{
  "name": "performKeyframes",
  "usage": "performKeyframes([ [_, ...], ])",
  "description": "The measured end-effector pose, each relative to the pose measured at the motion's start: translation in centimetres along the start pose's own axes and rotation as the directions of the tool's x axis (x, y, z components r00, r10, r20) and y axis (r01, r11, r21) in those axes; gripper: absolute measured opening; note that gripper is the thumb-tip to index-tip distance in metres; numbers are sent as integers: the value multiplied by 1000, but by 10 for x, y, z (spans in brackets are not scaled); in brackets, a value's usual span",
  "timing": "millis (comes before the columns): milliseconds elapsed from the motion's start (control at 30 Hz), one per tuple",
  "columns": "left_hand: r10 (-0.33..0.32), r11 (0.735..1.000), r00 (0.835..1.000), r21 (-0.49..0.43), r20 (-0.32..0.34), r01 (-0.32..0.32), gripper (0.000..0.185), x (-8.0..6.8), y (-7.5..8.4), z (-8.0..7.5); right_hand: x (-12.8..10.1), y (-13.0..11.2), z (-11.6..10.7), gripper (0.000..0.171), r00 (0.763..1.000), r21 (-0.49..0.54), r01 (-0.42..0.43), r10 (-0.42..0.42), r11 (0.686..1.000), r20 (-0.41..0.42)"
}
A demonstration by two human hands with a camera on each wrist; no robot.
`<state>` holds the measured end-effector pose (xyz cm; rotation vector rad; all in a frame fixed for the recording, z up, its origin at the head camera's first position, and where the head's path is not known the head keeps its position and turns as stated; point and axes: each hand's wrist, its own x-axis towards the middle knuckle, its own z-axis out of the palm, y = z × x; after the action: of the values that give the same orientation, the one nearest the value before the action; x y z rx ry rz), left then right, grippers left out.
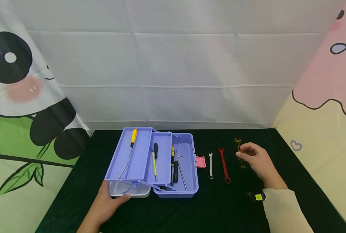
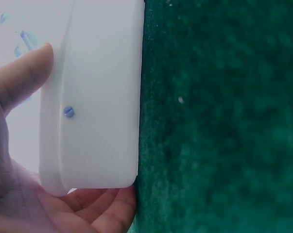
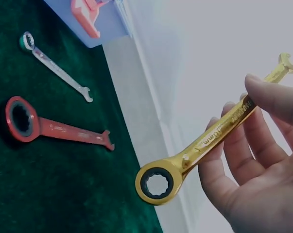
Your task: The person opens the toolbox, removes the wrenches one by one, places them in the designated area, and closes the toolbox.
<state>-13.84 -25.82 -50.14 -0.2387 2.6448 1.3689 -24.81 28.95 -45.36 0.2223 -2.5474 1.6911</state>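
My right hand (image 1: pixel 256 160) pinches a gold combination wrench (image 3: pixel 219 128) between thumb and fingers, its ring end pointing down and its open end up. At the left, my left hand (image 1: pixel 103 204) holds the corner of the toolbox's white lid (image 2: pixel 102 97), thumb over the rim and fingers around the outer side. The purple toolbox (image 1: pixel 176 194) stands with its trays fanned out to the left. Between it and my right hand lie a small silver wrench (image 1: pixel 211 165) and a larger red wrench (image 1: pixel 225 166), side by side on the dark green cloth.
In the upper tray (image 1: pixel 144 152) lie a yellow-handled screwdriver (image 1: pixel 134 136) and a hex key (image 1: pixel 124 170). Several screwdrivers and another hex key (image 1: pixel 182 173) sit further right in the box. A pink latch (image 1: pixel 200 161) sticks out of its right side. White cloth (image 1: pixel 173 64) hangs behind.
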Motion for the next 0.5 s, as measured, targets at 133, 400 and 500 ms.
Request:
performKeyframes([
  [133, -2, 1000, 1000, -2, -1, 2, 122, 0, -1, 1, -2, 8, 0, 30, 998, 23, -56, 56, 998, -6],
  [400, -19, 1000, 1000, 3, -2, 19, 124, 1, -1, 0, 3, 26, 2, 36, 985, 16, -169, 168, 986, 35],
  [500, -13, 1000, 1000, 4, -1, 13, 124, 2, -1, 0, 4, 34, 2, 38, 977, 14, -205, 204, 979, 55],
])
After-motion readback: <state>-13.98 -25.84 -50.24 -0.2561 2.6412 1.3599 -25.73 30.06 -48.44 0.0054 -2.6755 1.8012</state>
